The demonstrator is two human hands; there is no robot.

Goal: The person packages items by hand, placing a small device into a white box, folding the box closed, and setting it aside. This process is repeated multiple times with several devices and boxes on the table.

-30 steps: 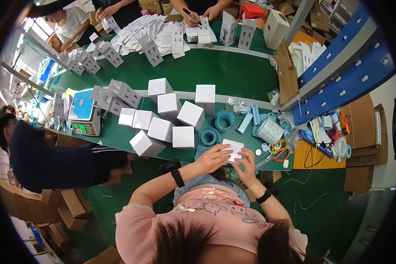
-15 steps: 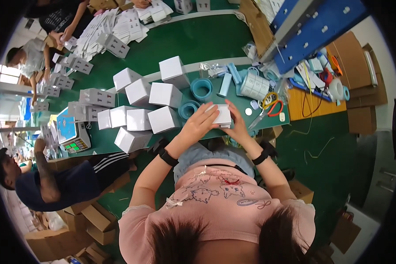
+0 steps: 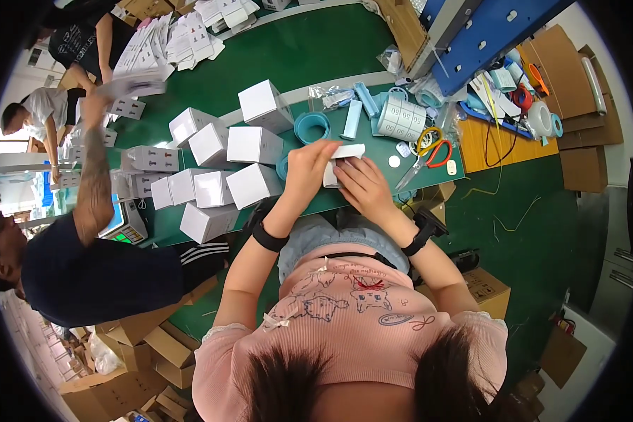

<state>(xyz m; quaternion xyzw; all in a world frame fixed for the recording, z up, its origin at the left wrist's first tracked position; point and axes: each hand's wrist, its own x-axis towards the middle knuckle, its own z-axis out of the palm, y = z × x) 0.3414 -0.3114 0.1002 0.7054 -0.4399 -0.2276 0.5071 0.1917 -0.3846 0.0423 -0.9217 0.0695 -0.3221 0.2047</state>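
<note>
A small white carton [image 3: 329,176] is between my hands at the near edge of the green table [image 3: 401,184], largely covered by my fingers. My left hand [image 3: 308,167] grips its left side, with fingertips pinching a raised white flap [image 3: 349,151] at the top. Curled over the carton's right and front, my right hand [image 3: 365,187] holds it, fingers close together. Just left of my left hand, a roll of blue tape [image 3: 282,167] is partly hidden. Another blue tape roll [image 3: 311,128] lies behind it.
Several white boxes [image 3: 255,145] cluster on the left, beside a scale [image 3: 125,224]. Scissors [image 3: 429,156], a label roll [image 3: 402,117] and blue pieces [image 3: 352,119] lie on the right. A co-worker [image 3: 98,260] sits at the left, arm stretched across the table.
My hands have shifted on the carton; a white flap now stands up at its top. The seated co-worker has leaned in and reached forward with a blurred printed box.
</note>
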